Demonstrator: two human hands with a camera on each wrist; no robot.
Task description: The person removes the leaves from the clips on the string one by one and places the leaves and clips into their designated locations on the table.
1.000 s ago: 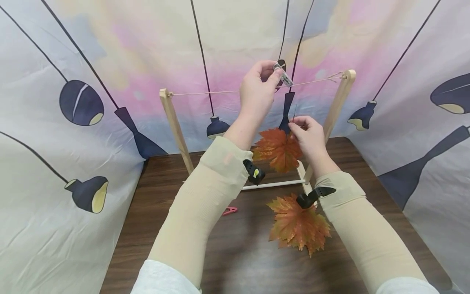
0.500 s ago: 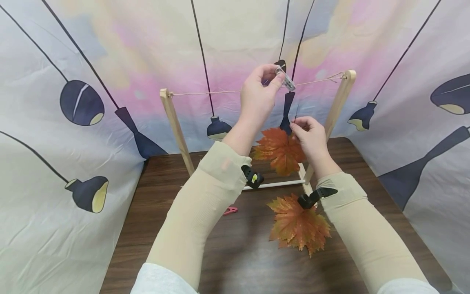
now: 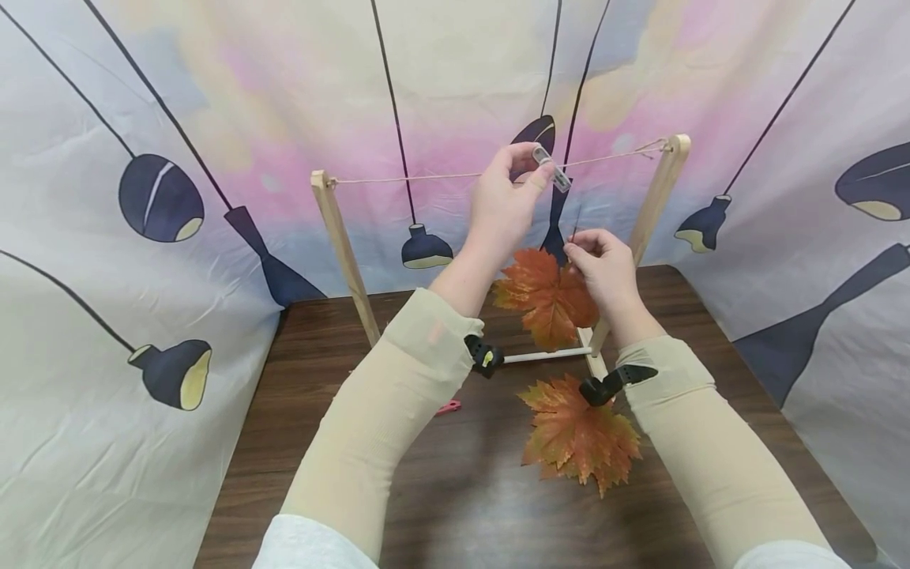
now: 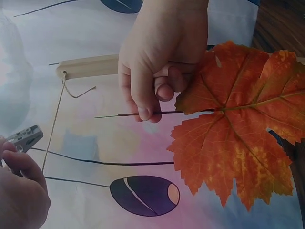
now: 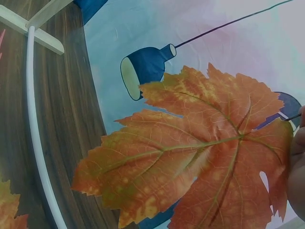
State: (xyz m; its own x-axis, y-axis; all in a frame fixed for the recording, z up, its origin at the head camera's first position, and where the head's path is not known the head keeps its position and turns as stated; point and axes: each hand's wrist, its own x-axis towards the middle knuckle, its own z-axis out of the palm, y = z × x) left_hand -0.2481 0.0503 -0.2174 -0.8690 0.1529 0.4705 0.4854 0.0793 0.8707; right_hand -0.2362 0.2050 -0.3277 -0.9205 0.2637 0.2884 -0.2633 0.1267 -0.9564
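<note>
My left hand (image 3: 506, 194) pinches a grey clothespin (image 3: 552, 168) between thumb and fingers, close to the thin string (image 3: 408, 178) in the head view. Lower and to its right, my right hand (image 3: 606, 269) pinches the dark stem of an orange artificial maple leaf (image 3: 546, 299). In the left wrist view the stem (image 4: 128, 114) pokes out past the fingertips toward the string, with a gap between them. The leaf blade (image 5: 190, 152) hangs below the right hand and fills much of the right wrist view.
The string runs between two wooden posts (image 3: 343, 253) of a frame whose white crossbar (image 3: 547, 356) sits low. More maple leaves (image 3: 579, 435) lie piled on the brown table (image 3: 483, 506). A pink clothespin (image 3: 449, 407) lies partly behind the left forearm. A printed cloth backdrop (image 3: 284, 95) surrounds the table.
My left hand has moved slightly down and to the right with the clothespin. My right hand and the maple leaf have shifted a little right and down.
</note>
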